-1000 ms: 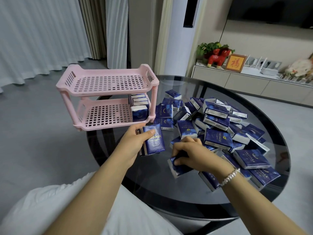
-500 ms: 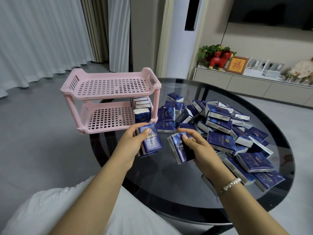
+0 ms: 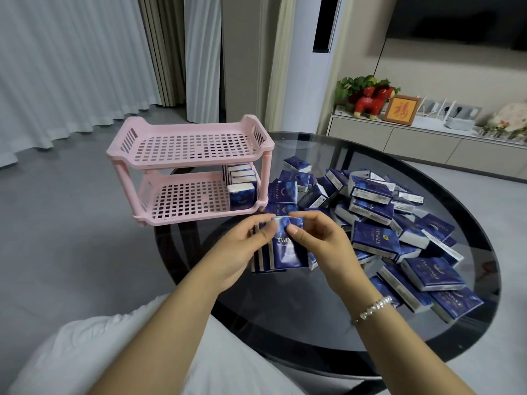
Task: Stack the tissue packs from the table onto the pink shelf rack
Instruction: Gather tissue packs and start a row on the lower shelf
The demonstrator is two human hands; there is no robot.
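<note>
Both hands, left hand (image 3: pixel 242 249) and right hand (image 3: pixel 319 243), are pinching a small bundle of tissue packs (image 3: pixel 281 249) upright, likely squaring it for the near pink shelf rack (image 3: pixel 159 220).

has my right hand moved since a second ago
Yes. The right hand left the loose pile of tissue packs and came left, toward the pink shelf rack, joining the left hand on the held bundle.

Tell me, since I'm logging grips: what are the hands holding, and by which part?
Both hold a small bundle of tissue packs standing on edge: the left hand wraps its left side, the right hand pinches the upper right corner.
</note>
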